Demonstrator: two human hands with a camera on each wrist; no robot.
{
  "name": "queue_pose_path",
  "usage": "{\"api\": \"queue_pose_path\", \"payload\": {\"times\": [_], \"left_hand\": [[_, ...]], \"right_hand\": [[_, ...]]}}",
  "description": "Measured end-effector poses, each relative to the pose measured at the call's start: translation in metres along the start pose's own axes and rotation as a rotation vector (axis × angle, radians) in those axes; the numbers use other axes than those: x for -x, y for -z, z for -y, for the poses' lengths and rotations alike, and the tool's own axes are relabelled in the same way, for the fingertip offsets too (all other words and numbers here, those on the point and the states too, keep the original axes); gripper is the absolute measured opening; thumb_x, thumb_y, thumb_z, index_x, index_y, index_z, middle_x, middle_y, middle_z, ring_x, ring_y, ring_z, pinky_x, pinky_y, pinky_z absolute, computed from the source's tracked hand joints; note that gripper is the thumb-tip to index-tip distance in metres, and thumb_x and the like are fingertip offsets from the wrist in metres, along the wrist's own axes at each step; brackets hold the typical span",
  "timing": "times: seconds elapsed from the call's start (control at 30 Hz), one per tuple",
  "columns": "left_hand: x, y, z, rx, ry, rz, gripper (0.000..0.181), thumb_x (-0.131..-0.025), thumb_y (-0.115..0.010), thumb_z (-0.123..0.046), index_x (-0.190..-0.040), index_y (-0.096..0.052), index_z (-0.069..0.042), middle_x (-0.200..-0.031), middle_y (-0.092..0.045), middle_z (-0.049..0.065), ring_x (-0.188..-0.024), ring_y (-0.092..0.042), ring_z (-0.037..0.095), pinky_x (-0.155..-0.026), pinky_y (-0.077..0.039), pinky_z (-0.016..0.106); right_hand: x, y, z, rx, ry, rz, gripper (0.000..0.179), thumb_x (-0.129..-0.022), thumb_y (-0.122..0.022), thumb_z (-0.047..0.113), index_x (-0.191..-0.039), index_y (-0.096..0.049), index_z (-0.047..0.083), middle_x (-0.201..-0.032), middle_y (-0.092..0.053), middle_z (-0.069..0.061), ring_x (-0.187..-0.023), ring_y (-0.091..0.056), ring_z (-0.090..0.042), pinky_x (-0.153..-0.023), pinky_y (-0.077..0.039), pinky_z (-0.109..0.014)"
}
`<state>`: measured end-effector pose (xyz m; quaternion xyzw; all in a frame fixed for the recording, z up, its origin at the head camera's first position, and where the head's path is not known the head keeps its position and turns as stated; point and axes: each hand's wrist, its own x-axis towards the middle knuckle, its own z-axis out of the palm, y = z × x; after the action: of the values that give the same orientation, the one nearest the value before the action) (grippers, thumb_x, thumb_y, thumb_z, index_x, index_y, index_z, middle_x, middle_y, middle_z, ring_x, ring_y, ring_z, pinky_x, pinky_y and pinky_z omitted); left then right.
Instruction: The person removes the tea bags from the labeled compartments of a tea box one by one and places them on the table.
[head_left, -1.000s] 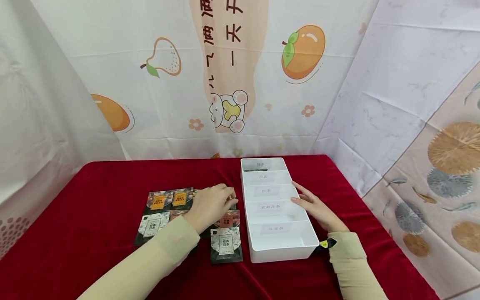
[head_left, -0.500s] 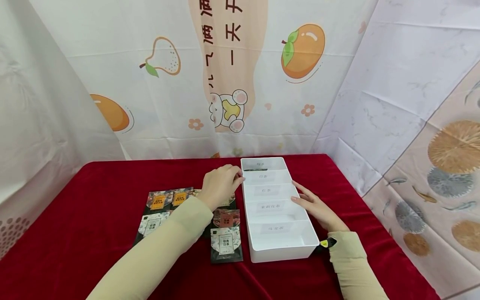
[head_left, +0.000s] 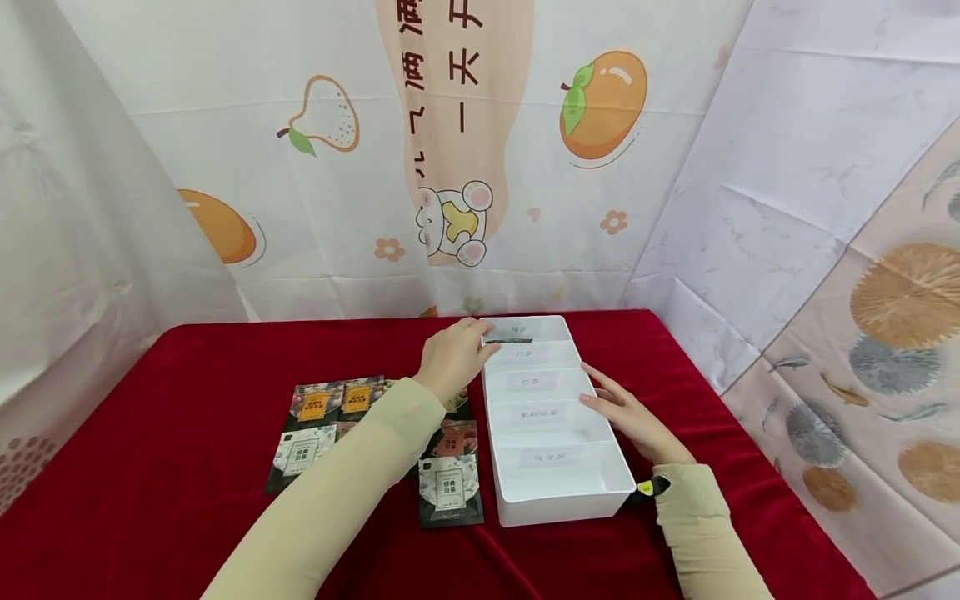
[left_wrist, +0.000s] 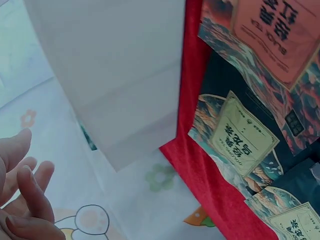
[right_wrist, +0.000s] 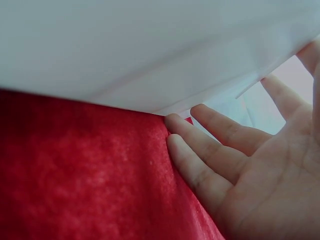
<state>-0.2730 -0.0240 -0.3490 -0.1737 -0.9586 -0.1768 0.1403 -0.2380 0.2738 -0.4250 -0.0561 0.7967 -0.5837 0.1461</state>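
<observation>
My left hand (head_left: 453,356) hovers at the far left rim of the white divided box (head_left: 567,510), beside its far compartment. Its fingers are loosely bent, and I see nothing between them in the left wrist view. Inside that far compartment is a dark tea sachet (head_left: 510,340), seen edge-on. My right hand (head_left: 633,421) rests spread fingers against the box's right wall; the right wrist view shows the fingertips at its lower edge. Left of the box lie several tea sachets, including a white-label one (head_left: 450,492), a red-label one (head_left: 457,437) and an oolong one (left_wrist: 244,137).
Another group of sachets, with orange-label (head_left: 315,405) and white-label (head_left: 302,450) ones, lies further left, partly hidden by my left sleeve. Red cloth (head_left: 187,467) covers the table. A patterned white curtain (head_left: 322,233) hangs behind it. Paper labels mark the box's compartments.
My left hand has moved from above the sachets, up and right to the box's far left rim. The right hand and the box have stayed in place.
</observation>
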Motion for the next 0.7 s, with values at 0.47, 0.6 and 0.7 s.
{"api": "queue_pose_path", "payload": {"times": [0.47,0.6,0.7], "left_hand": [[-0.017,-0.014,0.007,-0.013,-0.002,0.073,0.049,-0.096,-0.064,-0.038,-0.141,-0.056,-0.020,-0.141,-0.059,0.005,-0.115,-0.065,0.025,-0.087,-0.056,0.042],[-0.020,-0.020,0.010,-0.011,0.021,0.129,0.051,-0.096,-0.064,-0.038,-0.143,-0.054,-0.021,-0.143,-0.057,0.005,-0.117,-0.064,0.025,-0.089,-0.056,0.043],[-0.022,-0.023,0.011,-0.014,0.027,0.145,0.051,-0.096,-0.064,-0.038,-0.143,-0.054,-0.021,-0.143,-0.058,0.004,-0.117,-0.064,0.025,-0.089,-0.055,0.043]], "right_hand": [[-0.001,0.001,0.000,-0.024,-0.001,0.007,0.070,-0.099,-0.060,0.033,-0.158,-0.023,0.030,-0.149,-0.040,-0.025,-0.111,-0.062,-0.027,-0.090,-0.051,-0.037],[-0.001,0.001,-0.001,-0.014,-0.004,0.003,0.070,-0.099,-0.060,0.033,-0.158,-0.023,0.031,-0.149,-0.040,-0.025,-0.112,-0.061,-0.027,-0.091,-0.051,-0.037],[-0.001,0.001,-0.001,-0.009,-0.004,0.002,0.070,-0.099,-0.060,0.034,-0.158,-0.023,0.031,-0.150,-0.039,-0.025,-0.113,-0.061,-0.028,-0.092,-0.050,-0.038]]}}
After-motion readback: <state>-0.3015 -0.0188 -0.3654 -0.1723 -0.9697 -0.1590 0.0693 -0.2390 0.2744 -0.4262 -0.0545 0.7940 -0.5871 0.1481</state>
